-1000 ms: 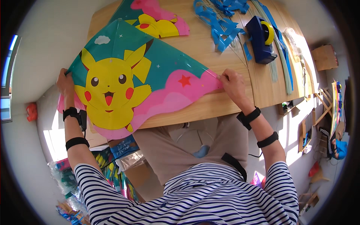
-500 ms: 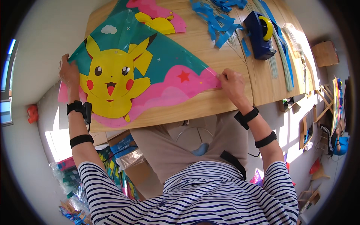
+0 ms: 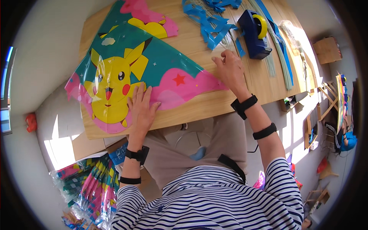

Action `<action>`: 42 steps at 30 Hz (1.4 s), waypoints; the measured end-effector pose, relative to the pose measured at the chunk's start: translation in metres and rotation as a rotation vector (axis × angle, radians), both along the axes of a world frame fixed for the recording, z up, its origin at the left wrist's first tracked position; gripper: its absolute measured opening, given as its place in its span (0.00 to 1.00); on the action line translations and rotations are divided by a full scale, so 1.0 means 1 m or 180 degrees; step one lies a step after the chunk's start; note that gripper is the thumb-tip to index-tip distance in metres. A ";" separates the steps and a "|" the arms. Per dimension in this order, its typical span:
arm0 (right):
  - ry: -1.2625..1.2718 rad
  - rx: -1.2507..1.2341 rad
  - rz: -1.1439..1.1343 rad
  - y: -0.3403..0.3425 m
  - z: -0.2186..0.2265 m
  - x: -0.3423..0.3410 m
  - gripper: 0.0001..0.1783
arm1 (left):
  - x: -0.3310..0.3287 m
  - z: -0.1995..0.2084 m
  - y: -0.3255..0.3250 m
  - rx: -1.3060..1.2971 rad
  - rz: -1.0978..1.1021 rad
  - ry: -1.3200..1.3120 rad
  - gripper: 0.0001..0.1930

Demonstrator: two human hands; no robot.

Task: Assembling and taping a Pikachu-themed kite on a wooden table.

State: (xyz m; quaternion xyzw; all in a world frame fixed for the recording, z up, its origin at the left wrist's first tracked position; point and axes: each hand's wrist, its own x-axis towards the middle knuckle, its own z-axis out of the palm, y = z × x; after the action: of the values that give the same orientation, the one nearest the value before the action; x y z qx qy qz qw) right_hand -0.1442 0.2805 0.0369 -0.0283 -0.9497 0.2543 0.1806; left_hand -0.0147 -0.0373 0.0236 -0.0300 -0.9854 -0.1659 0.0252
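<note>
A thin, glossy kite sail (image 3: 165, 73) lies on the wooden table, teal and pink with a big yellow long-eared cartoon animal. My left hand (image 3: 142, 109) rests on its lower middle, fingers spread and flat. Its left corner sticks out past the table edge. Over the sail's right tip is my right hand (image 3: 232, 73), fingers loosely bent and apart, with nothing visible in them. Another printed sail (image 3: 151, 23) lies partly beneath the first, at the far side. Beyond the right hand are thin pale sticks (image 3: 270, 65) and crumpled blue strips (image 3: 211, 28).
A dark blue tape dispenser (image 3: 253, 42) with a yellow core stands on the table (image 3: 264, 86) at right. Clear plastic packaging (image 3: 291, 32) lies farther right. Colourful bagged sheets (image 3: 96, 188) are on the floor at left. At the far right is another person in blue (image 3: 348, 142).
My left hand has let go of the sail's left edge and moved right, onto its lower middle. My right hand has released the right tip and risen slightly toward the sticks.
</note>
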 end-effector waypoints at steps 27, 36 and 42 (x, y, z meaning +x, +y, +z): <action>-0.2250 -0.2499 0.1962 0.022 0.100 0.242 0.06 | 0.119 0.095 0.123 0.5828 -0.0732 -0.1455 0.26; -0.2393 -0.2129 0.2083 0.033 0.108 0.284 0.06 | 0.139 0.118 0.133 0.5425 -0.0298 -0.0890 0.06; -0.2573 -0.1876 0.2281 0.039 0.103 0.289 0.07 | 0.141 0.118 0.138 0.5149 -0.0198 -0.0742 0.04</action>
State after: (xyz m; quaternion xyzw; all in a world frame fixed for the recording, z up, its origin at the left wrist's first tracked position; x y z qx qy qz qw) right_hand 0.1451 0.3193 0.1396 0.1498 -0.7833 0.5201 -0.3059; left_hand 0.1266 0.1009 0.1416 -0.0124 -0.5558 -0.8284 -0.0683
